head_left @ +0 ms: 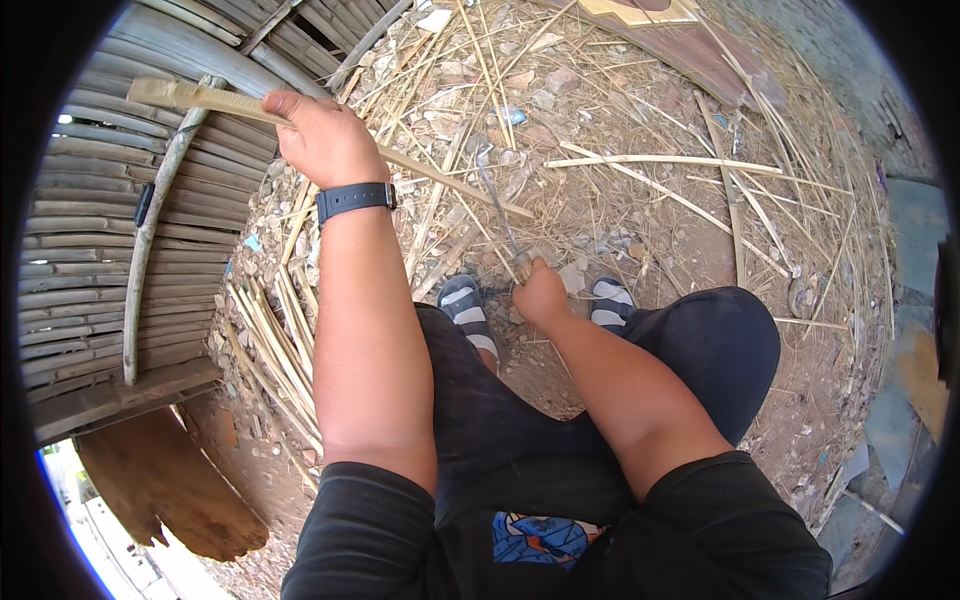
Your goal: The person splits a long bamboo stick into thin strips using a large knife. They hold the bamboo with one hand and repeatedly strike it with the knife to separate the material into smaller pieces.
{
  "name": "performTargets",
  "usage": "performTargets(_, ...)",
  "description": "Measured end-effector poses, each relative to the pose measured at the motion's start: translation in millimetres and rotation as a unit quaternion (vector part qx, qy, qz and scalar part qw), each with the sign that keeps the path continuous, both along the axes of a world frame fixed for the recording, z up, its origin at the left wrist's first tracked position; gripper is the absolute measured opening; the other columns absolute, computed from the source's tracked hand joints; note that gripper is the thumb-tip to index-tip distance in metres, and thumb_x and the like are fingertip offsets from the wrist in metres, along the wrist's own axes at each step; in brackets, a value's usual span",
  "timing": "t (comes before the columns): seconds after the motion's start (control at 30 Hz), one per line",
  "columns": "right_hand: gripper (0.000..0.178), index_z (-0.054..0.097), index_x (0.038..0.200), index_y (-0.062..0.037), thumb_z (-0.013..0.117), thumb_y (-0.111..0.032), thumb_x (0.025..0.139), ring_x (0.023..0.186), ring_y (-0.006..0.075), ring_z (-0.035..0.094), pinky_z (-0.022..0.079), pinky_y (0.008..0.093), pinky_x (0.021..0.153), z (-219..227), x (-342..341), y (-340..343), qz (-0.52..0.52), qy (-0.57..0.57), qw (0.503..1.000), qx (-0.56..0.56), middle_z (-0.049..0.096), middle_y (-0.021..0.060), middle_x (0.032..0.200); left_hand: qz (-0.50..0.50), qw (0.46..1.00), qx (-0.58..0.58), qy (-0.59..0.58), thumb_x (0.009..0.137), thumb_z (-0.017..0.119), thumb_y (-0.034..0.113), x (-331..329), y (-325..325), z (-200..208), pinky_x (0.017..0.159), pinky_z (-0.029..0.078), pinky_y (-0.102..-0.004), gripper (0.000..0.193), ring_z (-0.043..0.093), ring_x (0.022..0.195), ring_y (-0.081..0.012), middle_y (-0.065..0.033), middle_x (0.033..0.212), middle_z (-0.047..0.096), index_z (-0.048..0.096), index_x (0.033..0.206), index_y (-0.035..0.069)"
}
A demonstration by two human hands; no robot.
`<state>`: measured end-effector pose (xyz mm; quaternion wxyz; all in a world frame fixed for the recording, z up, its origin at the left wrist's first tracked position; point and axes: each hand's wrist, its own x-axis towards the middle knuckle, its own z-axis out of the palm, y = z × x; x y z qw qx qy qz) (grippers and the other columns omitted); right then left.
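My left hand [335, 147], with a dark watch on the wrist, is closed around a flat split-bamboo strip [190, 96]. The strip slants from the upper left down toward the middle, its thin end reaching past the blade. Low between my feet, my right hand [544, 298] is wrapped around the handle of a long, thin-bladed knife [499, 208]. Its blade points away from me, and the tip looks bent. Blade and strip cross in the picture; whether they touch I cannot tell. My fingers hide most of the handle.
A bamboo-slat wall [90, 240] with an upright pole stands at the left. Beside my left forearm lies a bundle of bamboo strips [272, 335]. More strips [670, 160] and shavings litter the rubble ground. A wooden board [690, 50] lies at the far right; a brown sheet [170, 480] is lower left.
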<state>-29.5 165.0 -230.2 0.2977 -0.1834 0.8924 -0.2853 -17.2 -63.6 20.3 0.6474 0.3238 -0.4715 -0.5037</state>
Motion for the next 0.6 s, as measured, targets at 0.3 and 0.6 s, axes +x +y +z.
performTargets(0.3,0.035,0.060,0.112,0.0011,0.066,-0.014,0.080,0.085,0.0355,0.069,0.052,0.0426,0.075,27,9,-18,-0.134,-0.067,0.979,-0.139,0.069,0.0227,0.091,-0.071,0.997,0.004,0.009,0.099,0.034,0.066,-4,9,-1,0.042,0.031,-0.0257,0.061,0.035,0.046,-0.0103,0.0008,0.056,0.036,0.037,0.076,0.010)
performTargets(0.6,0.032,0.060,0.110,0.0001,0.066,-0.016,0.082,0.091,0.0399,0.069,0.052,0.0475,0.079,-8,16,1,-0.019,-0.025,0.995,-0.097,0.069,0.0275,0.095,-0.016,0.999,0.039,0.023,0.100,0.034,0.066,4,1,1,0.044,0.030,-0.0269,0.061,0.033,0.048,-0.0115,0.0004,0.058,0.036,0.034,0.075,0.010)
